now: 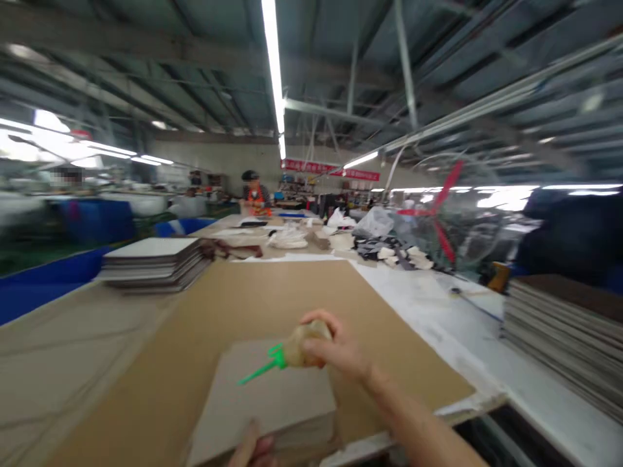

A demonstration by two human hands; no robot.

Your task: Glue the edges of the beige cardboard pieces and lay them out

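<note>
My right hand [328,340] is wrapped around a squeeze bottle [298,345] with yellowish contents and a long green nozzle. The bottle is tilted on its side, its nozzle pointing left and down over a grey board [272,395]. That board is the top of a small stack lying on the tan sheet. At the bottom of the view, my left hand [253,449] is closed at the near edge of the board, thumb on the upper face; the rest of its fingers are partly cut off. Whether the nozzle tip touches the board cannot be told.
A stack of boards [153,263] stands at the left, and a taller stack [564,344] at the right edge. Scraps [394,250] and plastic bags [374,222] lie farther up the table. Beyond are a red-bladed fan [440,207] and a person in orange [256,194].
</note>
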